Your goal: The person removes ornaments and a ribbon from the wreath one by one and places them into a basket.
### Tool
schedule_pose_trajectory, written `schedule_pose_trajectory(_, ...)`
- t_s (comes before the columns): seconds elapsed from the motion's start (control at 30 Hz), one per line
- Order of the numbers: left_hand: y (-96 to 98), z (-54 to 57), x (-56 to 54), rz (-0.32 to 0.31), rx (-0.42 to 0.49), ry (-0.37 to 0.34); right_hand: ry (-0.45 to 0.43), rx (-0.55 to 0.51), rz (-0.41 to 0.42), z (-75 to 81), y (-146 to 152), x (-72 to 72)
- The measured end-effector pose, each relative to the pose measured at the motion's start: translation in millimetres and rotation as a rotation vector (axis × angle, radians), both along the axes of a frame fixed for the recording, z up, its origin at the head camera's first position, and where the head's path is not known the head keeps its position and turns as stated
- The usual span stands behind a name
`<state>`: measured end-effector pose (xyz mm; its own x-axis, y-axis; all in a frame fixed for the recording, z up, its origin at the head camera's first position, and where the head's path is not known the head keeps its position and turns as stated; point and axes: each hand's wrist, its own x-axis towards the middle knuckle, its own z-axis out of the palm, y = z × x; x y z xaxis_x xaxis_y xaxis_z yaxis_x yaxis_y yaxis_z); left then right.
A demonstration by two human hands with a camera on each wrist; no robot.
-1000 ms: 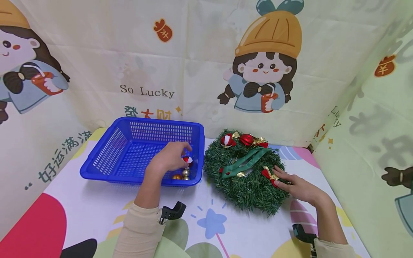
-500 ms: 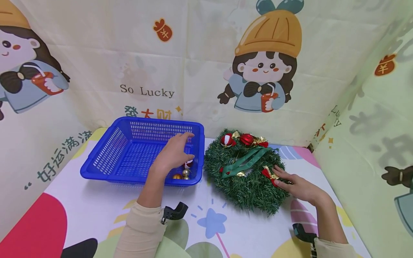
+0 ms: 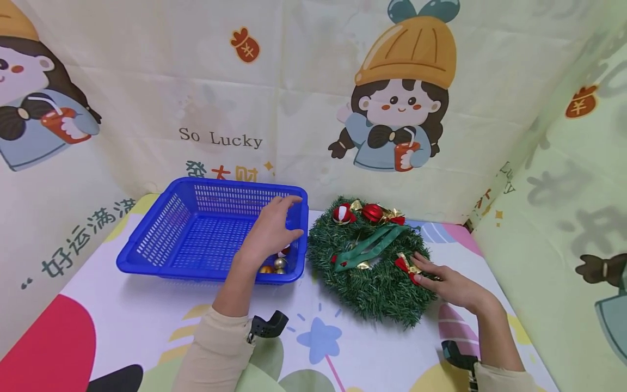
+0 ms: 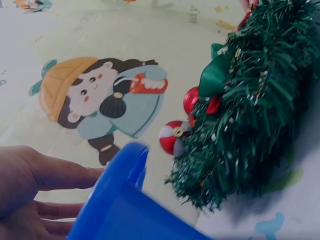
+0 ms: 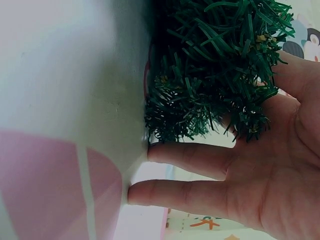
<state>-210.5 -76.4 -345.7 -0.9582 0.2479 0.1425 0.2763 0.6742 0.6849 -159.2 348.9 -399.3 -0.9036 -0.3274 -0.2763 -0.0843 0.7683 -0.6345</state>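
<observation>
One patterned tabletop [image 3: 132,326] carries, in my head view, a blue basket [image 3: 186,273] and, just beside its right end, a green wreath [image 3: 364,291]. My left hand [image 3: 271,228] hangs over that end, released: fingers reaching forward, thumb spread apart; I cannot tell whether a fingertip touches the basket. My right hand [image 3: 453,286], equally released, rests straight-fingered on the wreath's right edge by a red bow [image 3: 403,265]. Under my left thumb, a red-and-white bauble [image 3: 286,251], partly hidden, lies in the basket near gold [image 3: 266,269] and silver [image 3: 280,263] ones.
</observation>
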Motion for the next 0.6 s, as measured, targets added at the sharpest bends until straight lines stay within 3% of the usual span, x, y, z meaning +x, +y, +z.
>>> schedule_pose_trajectory(0.3, 22.3, -2.4, -4.0, -0.061, -0.001, 0.012, 0.006, 0.001, -0.007, -1.5, 0, 2.7)
schedule_pose_trajectory(0.6, 37.6, 7.2, -11.2, -0.135, -0.006, 0.05, 0.018, 0.005, -0.009, 0.7, -1, 2.9)
